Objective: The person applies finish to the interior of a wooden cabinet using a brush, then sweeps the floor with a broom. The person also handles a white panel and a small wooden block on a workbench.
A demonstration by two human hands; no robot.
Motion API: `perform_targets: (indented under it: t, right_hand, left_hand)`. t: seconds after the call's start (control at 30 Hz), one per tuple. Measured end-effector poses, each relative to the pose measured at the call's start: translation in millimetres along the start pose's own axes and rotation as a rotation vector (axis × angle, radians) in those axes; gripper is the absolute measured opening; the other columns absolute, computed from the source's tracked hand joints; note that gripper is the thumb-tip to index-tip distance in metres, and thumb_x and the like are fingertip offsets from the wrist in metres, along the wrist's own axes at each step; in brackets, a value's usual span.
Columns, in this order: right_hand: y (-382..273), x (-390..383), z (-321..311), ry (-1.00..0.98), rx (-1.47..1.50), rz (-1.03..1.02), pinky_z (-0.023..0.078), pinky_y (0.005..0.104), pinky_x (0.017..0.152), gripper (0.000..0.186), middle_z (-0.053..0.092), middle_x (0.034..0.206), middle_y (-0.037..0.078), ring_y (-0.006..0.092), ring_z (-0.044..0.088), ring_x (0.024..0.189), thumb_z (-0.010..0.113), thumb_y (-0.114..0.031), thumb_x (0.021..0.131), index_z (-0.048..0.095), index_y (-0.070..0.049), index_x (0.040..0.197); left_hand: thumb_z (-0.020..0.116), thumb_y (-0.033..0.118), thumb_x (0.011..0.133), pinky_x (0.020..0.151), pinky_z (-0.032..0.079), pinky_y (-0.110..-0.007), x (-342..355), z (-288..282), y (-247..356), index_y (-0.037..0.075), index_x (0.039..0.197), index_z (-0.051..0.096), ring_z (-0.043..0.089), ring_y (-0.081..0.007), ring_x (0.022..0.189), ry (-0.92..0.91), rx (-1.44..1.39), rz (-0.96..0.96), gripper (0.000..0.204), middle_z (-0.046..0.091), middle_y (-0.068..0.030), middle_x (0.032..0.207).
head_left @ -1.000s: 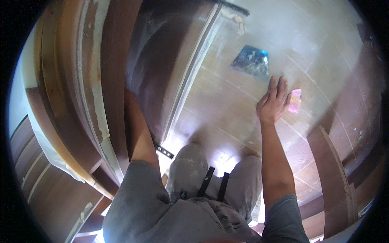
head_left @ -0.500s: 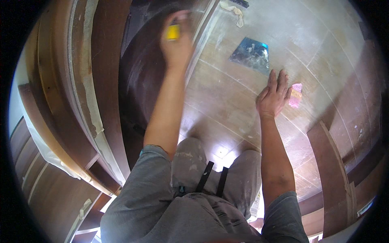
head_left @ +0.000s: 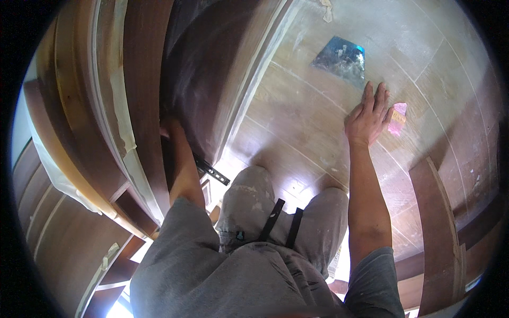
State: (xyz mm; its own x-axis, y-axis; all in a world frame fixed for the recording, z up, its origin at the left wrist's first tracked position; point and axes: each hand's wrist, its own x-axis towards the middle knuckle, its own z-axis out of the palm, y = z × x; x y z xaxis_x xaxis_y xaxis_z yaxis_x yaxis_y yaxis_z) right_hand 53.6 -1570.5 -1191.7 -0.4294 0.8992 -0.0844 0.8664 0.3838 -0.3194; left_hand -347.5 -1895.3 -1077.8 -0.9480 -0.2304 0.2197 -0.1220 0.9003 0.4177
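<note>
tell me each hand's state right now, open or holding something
Left hand: partly hidden behind the panel; cannot tell if open or closed.
Right hand: open, beside the pink scrap, nothing visible in it.

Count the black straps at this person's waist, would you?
2: one strap and, just to its right, another strap, both at the front of the trousers. The grey shirt may hide more.

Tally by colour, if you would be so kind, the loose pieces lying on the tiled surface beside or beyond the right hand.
Pink: 1, the yellow-banded piece by the right hand
Dark and shiny: 1, the four-sided piece beyond the fingertips
Pale: 1, the scrap cut off by the top edge
Total: 3
</note>
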Motion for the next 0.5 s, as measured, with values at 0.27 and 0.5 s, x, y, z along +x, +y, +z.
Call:
perform_targets:
  t: [0.27, 0.5]
  right_hand:
    - [-1.1, -1.8, 0.1, 0.031, 0.001, -0.012, 0.013, 0.0537, 0.128, 0.065, 0.032, 0.171, 0.005, 0.0268, 0.028, 0.157, 0.053, -0.018, 0.095, 0.044, -0.028, 0.159]
    - [0.3, -0.7, 3.1, 0.066, 0.035, -0.028, 0.012, 0.0537, 0.128, 0.062, 0.034, 0.17, 0.006, 0.0281, 0.031, 0.156, 0.052, -0.018, 0.097, 0.047, -0.028, 0.157]
  left_hand:
    - [0.064, 0.012, 0.101, 0.107, 0.048, -0.038, -171.6, 30.5, 105.1, 0.005, 0.115, 0.073, 0.066, -0.0294, 0.124, -0.419, -0.635, 0.911, 0.017, 0.07, -0.0159, 0.134]
    - [0.06, 0.02, 0.106, 0.101, 0.05, -0.037, -85.3, -45.3, -19.4, 0.003, 0.116, 0.074, 0.068, -0.0267, 0.11, -0.11, 0.001, 0.299, 0.024, 0.074, -0.0148, 0.12]
